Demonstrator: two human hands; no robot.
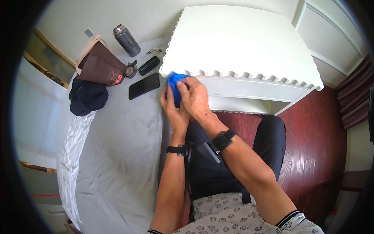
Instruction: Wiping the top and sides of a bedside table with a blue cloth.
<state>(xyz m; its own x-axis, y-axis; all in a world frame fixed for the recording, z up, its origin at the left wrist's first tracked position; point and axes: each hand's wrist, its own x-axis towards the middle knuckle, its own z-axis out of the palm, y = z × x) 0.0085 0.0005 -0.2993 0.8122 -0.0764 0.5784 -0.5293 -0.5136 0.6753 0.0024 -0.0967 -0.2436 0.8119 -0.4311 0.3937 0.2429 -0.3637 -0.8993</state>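
Observation:
Both my hands hold a bright blue bundle, apparently folded cloth (174, 90), beside the near left corner of a white cabinet with a scalloped top edge (239, 41). My left hand (175, 112) grips it from the left and below. My right hand (194, 95) has its thumb and fingers on the bundle's upper right side. Whether the bundle also touches the cabinet's edge cannot be told. Just left of my hands, a black smartphone (144, 86) lies on the grey sheet (125, 131). A black strap is around each wrist.
Behind the phone lie a black case (149, 65), a small cable (154, 51) and a round dark lid (129, 71). A grey metal flask (127, 41) stands near the wall. At left are a brown bag (100, 64) and dark cloth (87, 98). An open shelf (239, 104) is under the cabinet top.

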